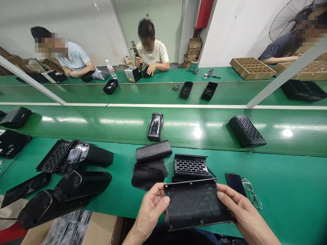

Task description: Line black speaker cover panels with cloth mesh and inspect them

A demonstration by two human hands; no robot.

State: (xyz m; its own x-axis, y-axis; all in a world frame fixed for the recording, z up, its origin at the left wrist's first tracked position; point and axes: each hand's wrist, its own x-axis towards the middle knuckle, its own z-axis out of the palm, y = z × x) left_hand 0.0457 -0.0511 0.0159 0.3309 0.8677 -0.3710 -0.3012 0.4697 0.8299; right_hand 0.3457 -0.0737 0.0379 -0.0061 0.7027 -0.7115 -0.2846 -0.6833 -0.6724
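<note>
A black rectangular panel point(196, 204) with small tabs along its edges is held between both hands at the table's near edge, its inner face turned up. My left hand point(153, 211) pinches the panel's left side, thumb on top. On the right side, my right hand point(236, 207) grips it with the thumb over the edge. Just beyond the panel lie slotted black covers point(191, 165). Left of those are black cloth-like sheets point(149, 174) and a closed black casing point(153, 151).
Several black housings point(84, 183) crowd the left. A phone point(235, 183) and glasses point(252, 194) lie right. Beyond, a green belt point(122, 124) carries black casings; white slanted posts point(286, 75) rise there. Three people sit across. An open carton point(99, 229) stands below left.
</note>
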